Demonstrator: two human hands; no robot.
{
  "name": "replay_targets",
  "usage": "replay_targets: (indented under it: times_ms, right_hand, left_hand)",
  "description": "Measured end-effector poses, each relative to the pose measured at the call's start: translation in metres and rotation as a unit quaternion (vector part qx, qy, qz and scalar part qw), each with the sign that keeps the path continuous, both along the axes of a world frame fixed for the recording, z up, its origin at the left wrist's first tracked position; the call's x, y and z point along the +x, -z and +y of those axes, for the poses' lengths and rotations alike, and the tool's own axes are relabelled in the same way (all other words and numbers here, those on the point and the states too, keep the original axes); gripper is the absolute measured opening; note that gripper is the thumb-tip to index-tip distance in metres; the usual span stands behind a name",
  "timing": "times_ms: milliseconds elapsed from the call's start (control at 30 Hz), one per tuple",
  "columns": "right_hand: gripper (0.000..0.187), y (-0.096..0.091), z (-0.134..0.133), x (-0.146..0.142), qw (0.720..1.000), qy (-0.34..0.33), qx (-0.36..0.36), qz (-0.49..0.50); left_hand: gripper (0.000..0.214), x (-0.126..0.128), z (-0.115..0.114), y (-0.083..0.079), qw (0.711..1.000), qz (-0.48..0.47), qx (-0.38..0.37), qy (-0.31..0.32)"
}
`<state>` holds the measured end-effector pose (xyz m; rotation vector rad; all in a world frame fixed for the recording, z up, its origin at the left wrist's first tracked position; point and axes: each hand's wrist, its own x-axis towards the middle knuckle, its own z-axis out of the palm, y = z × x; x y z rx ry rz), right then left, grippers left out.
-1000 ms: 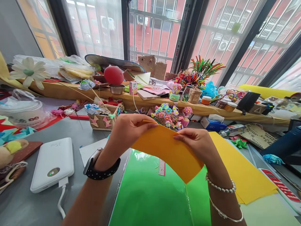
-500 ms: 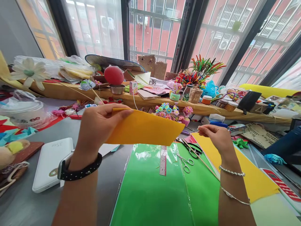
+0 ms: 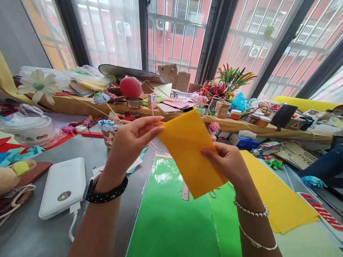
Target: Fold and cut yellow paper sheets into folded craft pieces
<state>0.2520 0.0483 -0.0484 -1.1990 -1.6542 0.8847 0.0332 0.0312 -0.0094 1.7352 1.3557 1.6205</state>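
Note:
A folded-looking yellow paper is held up in the air, tilted, over the green sheet. My right hand pinches its right edge, with the thumb on the near face. At the upper left corner of the paper, the thumb and fingertips of my left hand close lightly on it. Below the paper, a ruler shows only its lower end, and a small piece of the scissors' handle peeks out. Larger yellow paper lies under and beyond my right wrist.
A white power bank with a cable lies left of my left forearm. Behind my hands runs a cluttered ledge with a red balloon, jars and pipe cleaners. A plastic bottle and blue tissue box sit at right.
My right hand has come left and taken hold of the yellow paper's right edge. The paper has turned to a steeper slant. My left hand has shifted right, to the paper's corner.

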Motion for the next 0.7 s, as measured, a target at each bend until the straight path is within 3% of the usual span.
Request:
replay_targets:
  times_ms: [167, 333, 700]
  right_hand:
    - [0.021, -0.003, 0.000, 0.002, 0.971, 0.057, -0.039, 0.230]
    - [0.019, -0.005, -0.002, -0.004, 0.961, 0.055, -0.026, 0.271]
    - [0.021, -0.003, 0.005, 0.014, 0.979, -0.014, -0.033, 0.199]
  left_hand:
    - [0.031, 0.004, 0.009, 0.007, 0.987, -0.002, -0.101, 0.128]
    - [0.016, 0.026, 0.014, 0.018, 0.951, -0.010, -0.193, 0.241]
    - [0.014, 0.024, 0.021, 0.021, 0.973, -0.150, -0.105, 0.139]
